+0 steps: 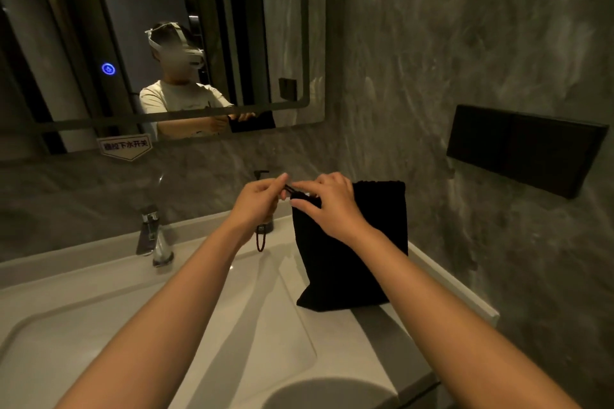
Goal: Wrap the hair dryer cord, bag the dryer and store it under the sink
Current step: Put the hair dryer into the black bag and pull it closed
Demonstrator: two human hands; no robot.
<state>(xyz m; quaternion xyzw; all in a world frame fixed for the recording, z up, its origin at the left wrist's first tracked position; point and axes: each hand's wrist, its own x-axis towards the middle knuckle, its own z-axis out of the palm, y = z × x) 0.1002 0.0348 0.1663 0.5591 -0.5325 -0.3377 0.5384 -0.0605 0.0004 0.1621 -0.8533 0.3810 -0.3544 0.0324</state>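
Observation:
A black drawstring bag (372,259) stands upright on the right end of the white sink counter (428,279), its mouth gathered at the top left. My left hand (257,201) pinches the dark drawstring (289,190) and holds it out to the left; a loop of the cord (260,241) hangs below that hand. My right hand (327,204) grips the bag's gathered top left corner. The hair dryer is not visible; whether it is inside the bag cannot be told.
A chrome tap (149,232) stands at the back left of the white basin (143,325). A dark pump bottle (261,176) is behind my left hand. A mirror (159,43) hangs above, and a black box (525,148) is mounted on the right stone wall.

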